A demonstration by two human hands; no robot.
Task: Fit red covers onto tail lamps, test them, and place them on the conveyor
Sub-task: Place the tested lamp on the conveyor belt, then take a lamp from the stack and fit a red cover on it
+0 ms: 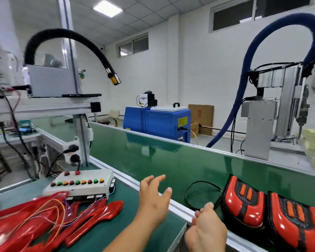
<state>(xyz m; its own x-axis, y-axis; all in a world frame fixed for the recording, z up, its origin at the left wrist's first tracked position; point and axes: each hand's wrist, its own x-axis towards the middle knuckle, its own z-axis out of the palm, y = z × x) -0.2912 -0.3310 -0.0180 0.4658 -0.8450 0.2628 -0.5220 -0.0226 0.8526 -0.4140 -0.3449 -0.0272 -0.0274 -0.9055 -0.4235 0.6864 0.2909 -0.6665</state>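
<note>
Hands of a worker hover at the near edge of a green conveyor belt on a lamp assembly line. The left hand is raised over the aluminium side rail, palm turned inward, fingers spread apart and slightly bent, gripping nothing. The right hand is lower and nearer the camera, seen from the back, with its fingers held close together and pointing at a thin black looped lead. Whether they touch or pinch that lead cannot be told.

Two finished tail lamps lie side by side on the belt at lower right. The nearer-left red-and-black tail lamp and the second red-and-black lamp each carry a glossy red cover with two orange bars. The black lead runs from the first lamp across the belt.

On the green bench mat to the left lies a loose heap of glossy red plastic covers, tangled with thin coloured wires. Just behind the heap sits a white test box with rows of red, green and amber buttons.

Beyond the belt, a brown cardboard carton stands beside a blue metal machine cabinet. The carton's contents are out of sight.
</note>
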